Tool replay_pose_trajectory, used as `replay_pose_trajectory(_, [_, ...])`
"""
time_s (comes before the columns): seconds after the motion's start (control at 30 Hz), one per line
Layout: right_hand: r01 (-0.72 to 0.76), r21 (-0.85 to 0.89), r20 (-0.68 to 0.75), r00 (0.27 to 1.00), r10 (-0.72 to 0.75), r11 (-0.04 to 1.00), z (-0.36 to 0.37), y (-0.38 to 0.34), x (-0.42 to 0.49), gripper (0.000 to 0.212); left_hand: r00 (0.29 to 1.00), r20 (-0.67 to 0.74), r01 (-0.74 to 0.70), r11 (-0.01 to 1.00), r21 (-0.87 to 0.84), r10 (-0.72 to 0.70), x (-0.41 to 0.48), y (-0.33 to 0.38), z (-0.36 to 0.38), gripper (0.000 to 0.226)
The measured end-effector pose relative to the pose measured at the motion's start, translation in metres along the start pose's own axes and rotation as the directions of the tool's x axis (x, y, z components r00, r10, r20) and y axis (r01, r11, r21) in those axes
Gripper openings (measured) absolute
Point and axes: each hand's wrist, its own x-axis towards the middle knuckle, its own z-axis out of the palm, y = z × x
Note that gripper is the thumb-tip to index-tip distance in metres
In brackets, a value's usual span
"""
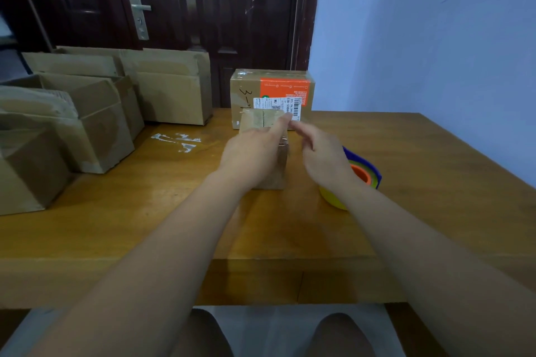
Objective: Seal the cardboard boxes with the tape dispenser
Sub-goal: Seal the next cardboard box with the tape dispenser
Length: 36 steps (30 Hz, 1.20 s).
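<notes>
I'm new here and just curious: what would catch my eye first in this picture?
Two arms reach to a small box at the middle of the table: the left hand presses its top, and the right hand, blurred, is beside it. A bright blue, orange and yellow tape dispenser lies under the right wrist. A bigger box with an orange label stands behind, and open boxes crowd the left.

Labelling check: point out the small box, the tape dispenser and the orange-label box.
small box [255,120]: head view, top face.
tape dispenser [362,172]: head view, orange core.
orange-label box [285,87]: head view, orange label.
</notes>
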Motion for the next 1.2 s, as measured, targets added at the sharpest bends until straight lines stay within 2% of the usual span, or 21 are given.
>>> replay_pose_trajectory(0.1, [0.103,-0.108,0.110,0.990,-0.091,0.989,0.001,0.009,0.007,0.041,0.998,-0.020,-0.070,0.965,-0.254,0.067,-0.012,-0.017,-0.006,0.068])
replay_pose_trajectory(0.13, [0.117,-0.106,0.109,0.988,-0.106,0.987,0.002,0.011,0.008,0.040,0.997,-0.076,-0.048,0.941,-0.336,0.024,-0.018,-0.024,-0.008,0.061])
replay_pose_trajectory(0.2, [0.128,-0.101,0.102,0.988,-0.118,0.987,0.002,0.014,0.010,0.038,0.972,-0.155,0.076,0.856,-0.511,-0.178,-0.027,-0.041,-0.010,0.040])
replay_pose_trajectory(0.27, [0.133,-0.097,0.119,0.986,-0.121,0.986,0.002,0.015,0.011,0.037,0.941,-0.101,0.188,0.749,-0.636,-0.323,-0.031,-0.054,-0.008,0.032])
replay_pose_trajectory(0.47, [0.144,-0.125,0.136,0.983,-0.127,0.982,-0.004,0.016,0.012,0.037,0.975,-0.046,0.150,0.794,-0.590,-0.218,-0.027,-0.070,-0.004,0.033])
replay_pose_trajectory(0.6, [0.183,-0.169,0.149,0.976,-0.159,0.968,-0.005,0.016,0.014,0.033,0.980,0.000,0.159,0.780,-0.605,-0.200,-0.025,-0.079,-0.001,0.034])
replay_pose_trajectory(0.73, [0.207,-0.147,0.147,0.972,-0.186,0.967,-0.004,0.017,0.016,0.032,0.987,0.018,0.134,0.763,-0.632,-0.159,-0.024,-0.081,-0.002,0.036])
replay_pose_trajectory(0.87, [0.215,-0.126,0.138,0.970,-0.198,0.968,-0.005,0.018,0.018,0.032,0.996,0.033,0.086,0.787,-0.610,-0.084,-0.027,-0.083,-0.003,0.030])
replay_pose_trajectory(1.03, [0.143,0.011,0.141,0.980,-0.143,0.990,-0.003,0.020,0.015,0.038,0.998,0.048,0.057,0.796,-0.603,-0.035,-0.026,-0.084,0.002,0.025])
replay_pose_trajectory(1.2, [0.133,0.027,0.093,0.987,-0.135,0.991,0.002,0.020,0.015,0.035,0.994,0.104,0.081,0.727,-0.682,-0.013,-0.030,-0.090,0.004,0.026])
